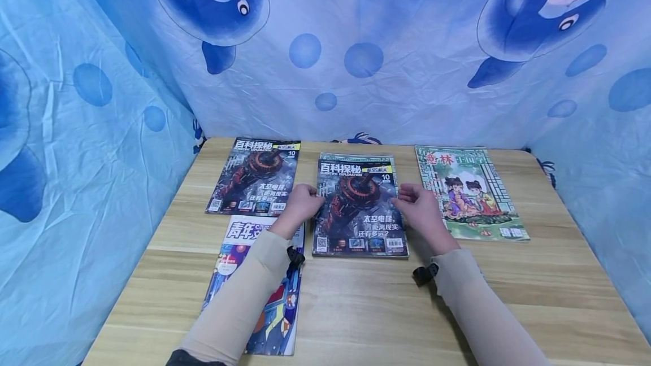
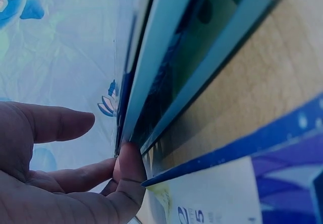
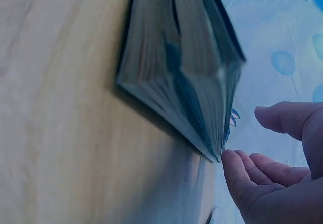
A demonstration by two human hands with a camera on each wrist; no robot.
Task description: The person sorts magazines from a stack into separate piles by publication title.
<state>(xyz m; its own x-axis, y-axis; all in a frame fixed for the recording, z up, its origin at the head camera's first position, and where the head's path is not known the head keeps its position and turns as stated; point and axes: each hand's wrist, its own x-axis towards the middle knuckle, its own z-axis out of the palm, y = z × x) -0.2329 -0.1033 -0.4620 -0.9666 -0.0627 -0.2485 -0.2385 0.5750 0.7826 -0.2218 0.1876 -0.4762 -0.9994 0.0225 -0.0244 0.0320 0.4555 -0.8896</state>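
Grip of both hands looks spread, not pinching — left hand [image 1: 300, 208] and right hand [image 1: 419, 208] touch the side edges of the magazine pile [image 1: 358, 219] at the middle of the table [image 1: 366, 309], thumbs apart. To even these edges, I would press equally and softly, so no page bends. Its dark top cover [image 1: 346, 222] shows a red ring [image 1: 359, 190]; a green edge [image 1: 356, 157] peeks out behind — not yet aligned. Around lie a matching magazine [image 1: 254, 177], a colourful magazine [image 1: 277, 315] and a green magazine [image 1: 470, 196].
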